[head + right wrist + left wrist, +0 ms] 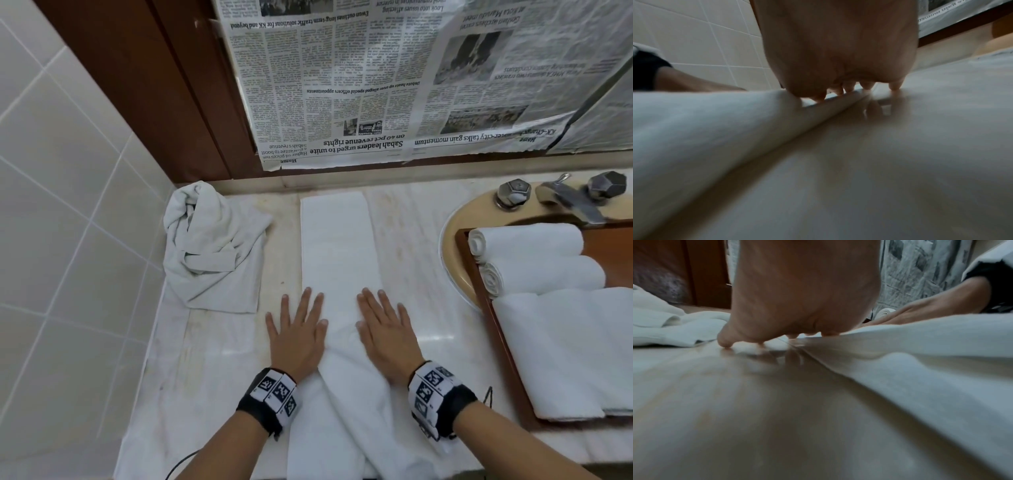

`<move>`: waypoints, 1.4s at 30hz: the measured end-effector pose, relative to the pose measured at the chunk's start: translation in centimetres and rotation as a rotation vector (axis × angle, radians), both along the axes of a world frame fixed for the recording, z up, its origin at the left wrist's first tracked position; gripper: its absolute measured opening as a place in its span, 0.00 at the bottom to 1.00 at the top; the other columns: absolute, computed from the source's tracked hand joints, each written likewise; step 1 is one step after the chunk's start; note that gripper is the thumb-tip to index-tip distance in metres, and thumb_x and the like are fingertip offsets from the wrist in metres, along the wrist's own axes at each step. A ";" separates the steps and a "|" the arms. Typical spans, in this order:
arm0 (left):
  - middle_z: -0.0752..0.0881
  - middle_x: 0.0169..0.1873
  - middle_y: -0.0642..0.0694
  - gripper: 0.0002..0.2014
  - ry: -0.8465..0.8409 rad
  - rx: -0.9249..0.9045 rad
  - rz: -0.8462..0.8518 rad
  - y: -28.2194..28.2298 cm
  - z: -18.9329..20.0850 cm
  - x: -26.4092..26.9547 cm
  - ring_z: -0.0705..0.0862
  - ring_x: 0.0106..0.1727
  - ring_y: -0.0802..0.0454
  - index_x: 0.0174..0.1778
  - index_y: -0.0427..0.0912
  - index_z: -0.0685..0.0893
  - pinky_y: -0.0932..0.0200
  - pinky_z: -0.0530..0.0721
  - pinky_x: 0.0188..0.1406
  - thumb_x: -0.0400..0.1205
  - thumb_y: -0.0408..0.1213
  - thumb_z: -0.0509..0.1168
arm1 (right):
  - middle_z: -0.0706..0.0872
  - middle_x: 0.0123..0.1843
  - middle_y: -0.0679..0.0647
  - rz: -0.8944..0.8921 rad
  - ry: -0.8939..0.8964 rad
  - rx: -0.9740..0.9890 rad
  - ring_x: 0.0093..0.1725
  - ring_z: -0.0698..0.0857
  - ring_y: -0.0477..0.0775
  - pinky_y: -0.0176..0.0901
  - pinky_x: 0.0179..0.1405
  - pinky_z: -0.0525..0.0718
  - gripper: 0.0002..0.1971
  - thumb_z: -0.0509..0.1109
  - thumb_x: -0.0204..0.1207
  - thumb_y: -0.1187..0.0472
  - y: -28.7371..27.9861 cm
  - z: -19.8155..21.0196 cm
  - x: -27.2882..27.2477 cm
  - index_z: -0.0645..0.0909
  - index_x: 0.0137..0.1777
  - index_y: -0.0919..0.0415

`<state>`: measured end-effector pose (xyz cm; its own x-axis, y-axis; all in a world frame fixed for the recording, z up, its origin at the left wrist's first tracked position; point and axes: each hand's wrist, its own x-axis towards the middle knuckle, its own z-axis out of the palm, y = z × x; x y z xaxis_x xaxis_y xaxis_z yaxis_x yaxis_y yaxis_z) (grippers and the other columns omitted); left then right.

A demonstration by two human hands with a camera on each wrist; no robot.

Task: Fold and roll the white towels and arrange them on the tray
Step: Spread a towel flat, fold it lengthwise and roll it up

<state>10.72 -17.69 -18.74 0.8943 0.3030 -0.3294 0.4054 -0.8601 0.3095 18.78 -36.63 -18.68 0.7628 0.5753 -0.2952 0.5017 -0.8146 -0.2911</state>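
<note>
folded towel (337, 253) runs lengthwise straight ahead of both palms; left hand (297, 337) and right hand (387, 334) lie flat, fingers spread, gripping nothing, equally near its near end.

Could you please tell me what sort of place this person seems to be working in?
Most likely a bathroom, perhaps a hotel's: a basin with a metal tap is set into a marble counter, the wall is tiled, and rolled white towels lie on a wooden tray.
</note>
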 end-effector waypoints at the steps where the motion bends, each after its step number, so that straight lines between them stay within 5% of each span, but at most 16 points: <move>1: 0.31 0.83 0.68 0.31 0.009 0.020 -0.007 -0.3 -0.2 -0.2 0.30 0.86 0.47 0.83 0.70 0.33 0.29 0.34 0.82 0.81 0.63 0.24 | 0.33 0.86 0.40 0.013 -0.001 -0.009 0.86 0.34 0.47 0.57 0.85 0.39 0.35 0.25 0.80 0.40 -0.2 -0.2 -0.5 0.36 0.87 0.49; 4: 0.30 0.82 0.69 0.33 0.030 0.065 -0.001 -0.3 -0.5 -0.4 0.29 0.86 0.47 0.83 0.69 0.30 0.29 0.32 0.81 0.78 0.64 0.21 | 0.33 0.86 0.41 0.042 -0.040 -0.048 0.86 0.36 0.48 0.57 0.83 0.37 0.35 0.24 0.81 0.38 -1.2 -0.6 -0.1 0.35 0.87 0.49; 10: 0.30 0.83 0.66 0.35 0.039 0.089 0.002 -0.9 -0.2 1.2 0.31 0.86 0.44 0.85 0.65 0.32 0.29 0.28 0.79 0.77 0.64 0.20 | 0.27 0.85 0.40 0.087 -0.024 -0.129 0.85 0.33 0.47 0.59 0.83 0.36 0.45 0.05 0.64 0.33 -1.8 -0.4 3.8 0.25 0.82 0.48; 12: 0.30 0.83 0.65 0.37 0.061 0.080 0.016 -1.2 -0.1 2.3 0.31 0.86 0.43 0.85 0.64 0.31 0.28 0.28 0.79 0.76 0.65 0.18 | 0.27 0.84 0.38 0.096 -0.015 -0.133 0.85 0.32 0.47 0.60 0.83 0.35 0.44 0.07 0.65 0.33 -1.8 0.0 5.3 0.25 0.83 0.47; 15: 0.29 0.83 0.65 0.39 0.094 0.078 0.042 -1.4 0.1 4.3 0.31 0.86 0.42 0.84 0.64 0.30 0.26 0.30 0.79 0.73 0.67 0.15 | 0.28 0.84 0.36 0.096 0.022 -0.146 0.86 0.33 0.48 0.60 0.83 0.35 0.34 0.25 0.80 0.36 -1.8 0.7 7.6 0.29 0.85 0.44; 20: 0.31 0.84 0.65 0.30 0.133 0.062 0.046 -1.0 0.9 6.9 0.32 0.87 0.42 0.85 0.62 0.32 0.27 0.31 0.80 0.88 0.62 0.32 | 0.39 0.88 0.41 0.010 0.020 -0.080 0.87 0.37 0.49 0.60 0.85 0.37 0.29 0.41 0.90 0.47 -0.7 1.5 8.5 0.40 0.88 0.50; 26: 0.34 0.85 0.64 0.30 0.076 0.019 0.004 -1.4 1.2 4.9 0.34 0.87 0.43 0.86 0.64 0.35 0.28 0.34 0.81 0.89 0.60 0.39 | 0.40 0.89 0.46 0.056 0.021 -0.026 0.87 0.40 0.48 0.57 0.84 0.40 0.44 0.24 0.71 0.38 -0.3 0.8 4.4 0.43 0.88 0.54; 42: 0.30 0.82 0.70 0.30 0.086 0.099 -0.055 1.9 0.0 7.0 0.31 0.87 0.46 0.85 0.65 0.32 0.30 0.31 0.81 0.87 0.65 0.33 | 0.37 0.88 0.45 0.062 -0.009 -0.024 0.87 0.38 0.45 0.58 0.85 0.39 0.43 0.24 0.72 0.35 -0.1 0.2 5.4 0.39 0.88 0.51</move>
<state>17.72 -15.79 -18.70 0.8801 0.2894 -0.3763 0.3785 -0.9062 0.1883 24.14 -36.69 -18.48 0.7284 0.6148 -0.3025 0.5543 -0.7883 -0.2671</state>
